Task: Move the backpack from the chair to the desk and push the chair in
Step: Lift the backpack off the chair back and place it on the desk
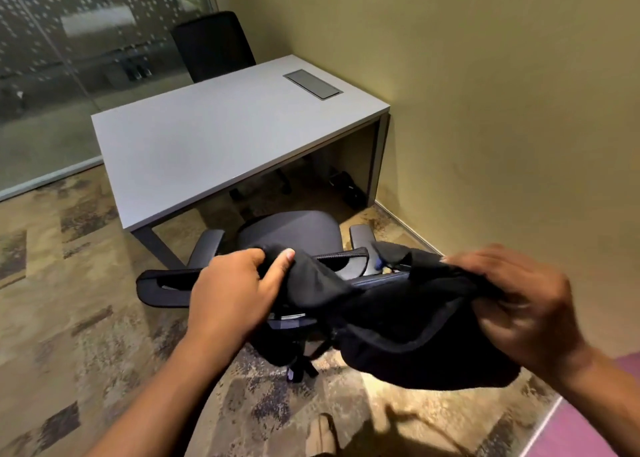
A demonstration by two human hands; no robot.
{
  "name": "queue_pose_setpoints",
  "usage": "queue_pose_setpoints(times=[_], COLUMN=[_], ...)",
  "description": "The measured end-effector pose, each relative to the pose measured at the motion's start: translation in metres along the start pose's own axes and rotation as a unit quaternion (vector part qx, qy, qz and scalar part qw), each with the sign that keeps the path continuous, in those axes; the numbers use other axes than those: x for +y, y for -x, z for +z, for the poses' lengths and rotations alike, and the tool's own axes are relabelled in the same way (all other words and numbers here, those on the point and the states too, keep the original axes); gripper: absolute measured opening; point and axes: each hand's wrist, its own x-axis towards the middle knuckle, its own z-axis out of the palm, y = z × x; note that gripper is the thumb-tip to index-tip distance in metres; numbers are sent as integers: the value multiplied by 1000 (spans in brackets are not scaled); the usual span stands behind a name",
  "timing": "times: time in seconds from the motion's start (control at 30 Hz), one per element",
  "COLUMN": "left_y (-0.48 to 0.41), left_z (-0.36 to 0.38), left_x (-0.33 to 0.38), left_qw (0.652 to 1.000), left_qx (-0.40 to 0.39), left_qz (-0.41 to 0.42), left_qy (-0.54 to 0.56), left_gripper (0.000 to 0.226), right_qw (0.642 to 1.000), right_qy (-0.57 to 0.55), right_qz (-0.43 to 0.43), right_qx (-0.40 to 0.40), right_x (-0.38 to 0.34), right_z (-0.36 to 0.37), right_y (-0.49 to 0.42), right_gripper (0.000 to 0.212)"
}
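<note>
Task status: transfer in progress. Backpack (408, 321) lifted clear of the chair (294, 235) seat, held in the air above the chair back, not yet on the bench (194, 145). Left hand (235, 294) closed, pinching a fold of the black fabric; right hand (519, 304) (blurred) closed around the opposite end. Remaining: set backpack on the bench top, then push chair under the bench (seat currently well out from the edge). Backpack contents: cannot tell; no opening visible.
</note>
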Motion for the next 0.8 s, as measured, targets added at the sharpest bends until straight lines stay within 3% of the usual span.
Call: queue_pose_setpoints(times=[0.07,0.13,0.2,0.23,0.3,0.37,0.43,0.53,0.63,0.8], left_y=[2,6,9,10,10,5,-6,-29,-45,-81], left_z=[9,15,25,31,40,48,56,66,73,87], left_x=[3,8,14,21,42,59,67,70,84,112], left_qw=[995,993,981,965,935,914,898,882,878,873], left_qx=[7,46,120,117,24,-57,-58,-31,-33,-57], left_qz=[-12,34,156,224,303,346,385,409,407,383], left_qy=[-98,-103,-5,69,185,204,206,234,248,297], left_gripper=[60,52,45,40,40,55,50,40,40,43], right_qw=[999,997,994,994,992,988,986,983,975,974], right_qy=[31,61,75,77,88,114,136,170,217,220], right_qz=[9,32,53,57,64,73,77,65,55,30], right_qx=[23,37,51,57,65,68,65,29,-7,-38], right_x=[4,6,5,4,3,6,10,16,26,58], right_z=[-13,-20,-25,-27,-35,-42,-45,-44,-52,-66], right_y=[-4,-8,-14,-17,-22,-25,-25,-25,-18,-21], right_gripper=[41,43,41,39,36,37,36,35,45,40])
